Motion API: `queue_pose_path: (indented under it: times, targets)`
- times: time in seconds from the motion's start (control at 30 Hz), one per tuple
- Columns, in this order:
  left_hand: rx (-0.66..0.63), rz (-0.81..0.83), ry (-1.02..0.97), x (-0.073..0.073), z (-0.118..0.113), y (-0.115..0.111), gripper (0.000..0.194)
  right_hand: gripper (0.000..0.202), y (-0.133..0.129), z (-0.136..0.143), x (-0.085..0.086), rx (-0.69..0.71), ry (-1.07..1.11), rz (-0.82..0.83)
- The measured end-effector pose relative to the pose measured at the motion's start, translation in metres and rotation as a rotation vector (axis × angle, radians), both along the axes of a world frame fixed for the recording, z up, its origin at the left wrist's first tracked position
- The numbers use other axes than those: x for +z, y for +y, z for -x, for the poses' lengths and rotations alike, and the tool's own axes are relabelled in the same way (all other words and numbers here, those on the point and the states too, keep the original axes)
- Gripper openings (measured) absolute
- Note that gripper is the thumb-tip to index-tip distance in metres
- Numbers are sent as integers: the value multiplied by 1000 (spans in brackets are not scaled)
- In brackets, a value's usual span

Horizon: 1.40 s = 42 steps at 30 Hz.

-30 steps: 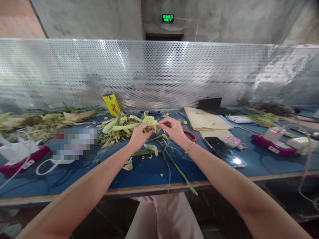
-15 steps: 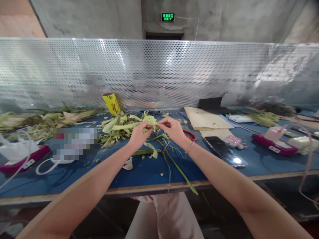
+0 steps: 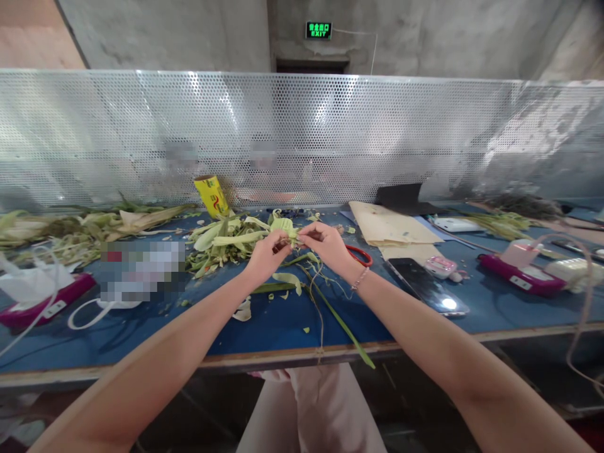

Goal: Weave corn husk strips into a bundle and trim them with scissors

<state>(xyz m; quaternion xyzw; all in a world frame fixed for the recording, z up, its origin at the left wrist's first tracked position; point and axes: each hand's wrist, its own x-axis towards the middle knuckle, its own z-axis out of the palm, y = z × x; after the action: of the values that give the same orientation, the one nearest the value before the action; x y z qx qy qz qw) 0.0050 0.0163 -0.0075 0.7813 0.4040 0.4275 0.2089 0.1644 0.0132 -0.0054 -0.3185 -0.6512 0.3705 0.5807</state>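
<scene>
A pale green corn husk piece (image 3: 284,224) stands up between my two hands, over the middle of the table. My left hand (image 3: 270,257) is closed on its lower left part, thumb and fingers pinched together. From the other side, my right hand (image 3: 326,248) pinches the husk's right edge between thumb and fingertips. Exactly how it is folded is too small to tell. Just left of my left hand lies a heap of corn husks (image 3: 225,242). Loose green strips (image 3: 337,321) and a thin string (image 3: 321,324) trail below my hands towards the table's front edge.
Near my right wrist are red-handled scissors (image 3: 361,255), a phone (image 3: 427,288) and brown paper (image 3: 394,225). A yellow tube (image 3: 212,196) leans behind the husks. Purple power strips (image 3: 521,275) sit on both sides. A perforated metal screen (image 3: 302,138) closes off the back.
Both hands stay almost in place with the husk between them. A curled strip under my left hand has shifted slightly to the right.
</scene>
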Motion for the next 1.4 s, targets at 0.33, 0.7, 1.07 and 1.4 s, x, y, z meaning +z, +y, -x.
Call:
queue_pose_path:
  times: [0.33,0.7,1.07,1.4]
  targets:
    - [9,3,11,1,0,0,18,15,0,0,0,-82,-21,-57]
    - [65,12,75,8,1,-2,17,16,10,-13,4,-229,107,-92]
    - [211,39,127,4,13,17,16,17,18,-26,4,-357,164,-78]
    - [355,47,85,3,21,27,13,14,18,-27,3,-354,178,-96]
